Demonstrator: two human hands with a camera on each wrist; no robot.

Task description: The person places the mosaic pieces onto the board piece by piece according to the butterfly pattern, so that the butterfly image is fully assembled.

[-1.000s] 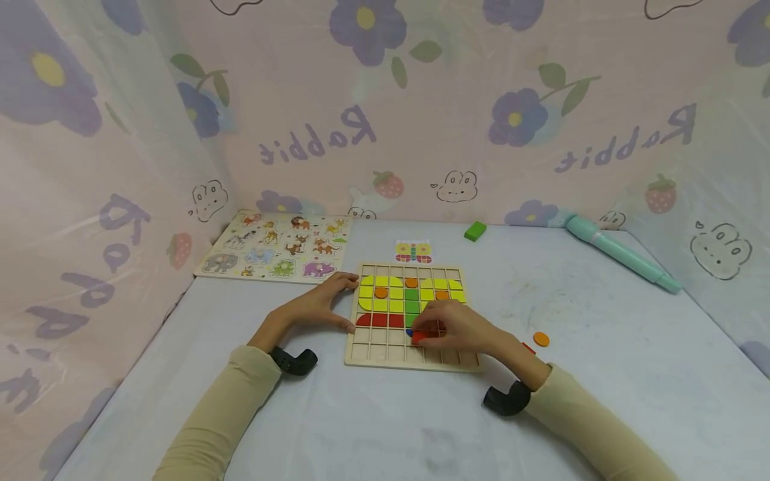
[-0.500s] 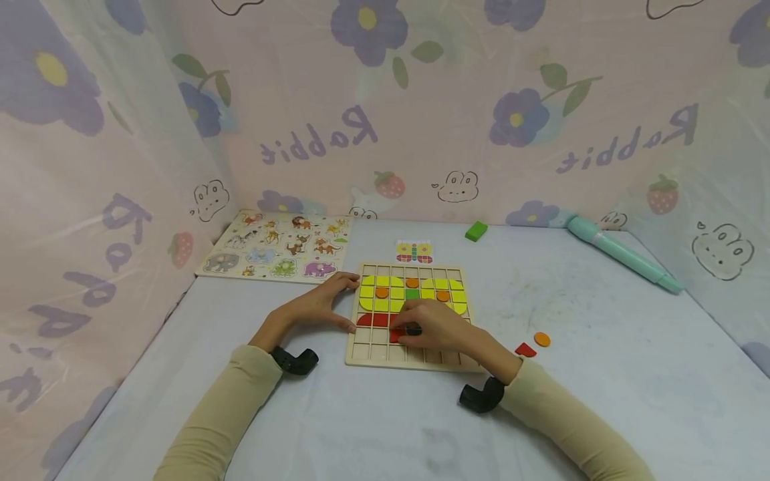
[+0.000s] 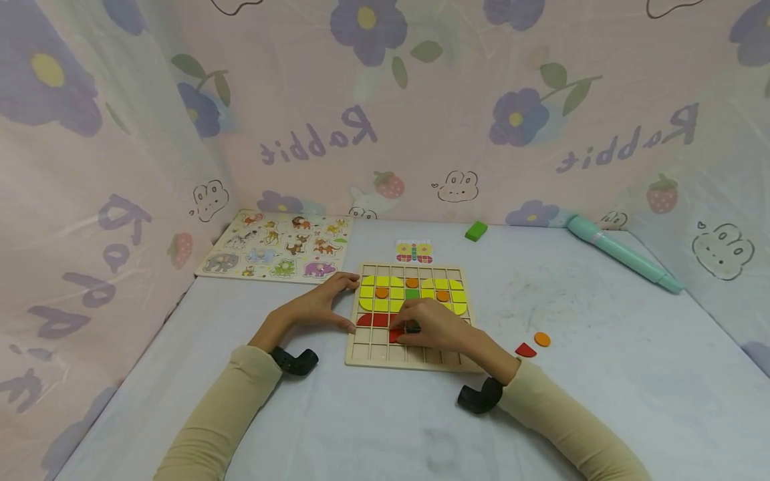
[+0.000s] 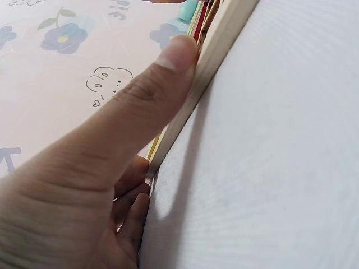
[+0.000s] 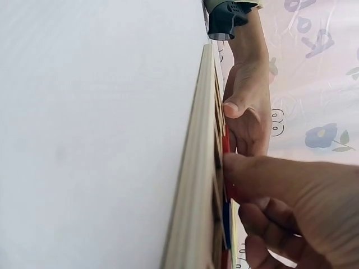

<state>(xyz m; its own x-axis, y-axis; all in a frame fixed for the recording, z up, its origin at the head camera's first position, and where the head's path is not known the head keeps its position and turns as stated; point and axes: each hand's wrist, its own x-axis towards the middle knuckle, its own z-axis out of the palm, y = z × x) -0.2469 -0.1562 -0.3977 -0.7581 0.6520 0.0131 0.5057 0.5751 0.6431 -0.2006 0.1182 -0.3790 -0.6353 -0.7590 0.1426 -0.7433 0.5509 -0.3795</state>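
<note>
A wooden grid board lies flat, set with yellow, orange, green and red tiles. My left hand rests at its left edge, thumb and fingers spread apart; the left wrist view shows the thumb against the wooden side. Over the lower middle of the grid, my right hand pinches a red tile just below the row of red tiles. A blue piece shows beyond the right thumb in the right wrist view. The right hand hides part of the grid in the head view.
A butterfly pattern card lies behind the board. An animal puzzle is at back left, a green block at the back. To the right lie an orange disc, a red corner piece and a teal tube.
My right hand has shifted left across the board with the red tile, uncovering the red corner piece on the table. It has hardly moved in the last half second. The left hand stays put.
</note>
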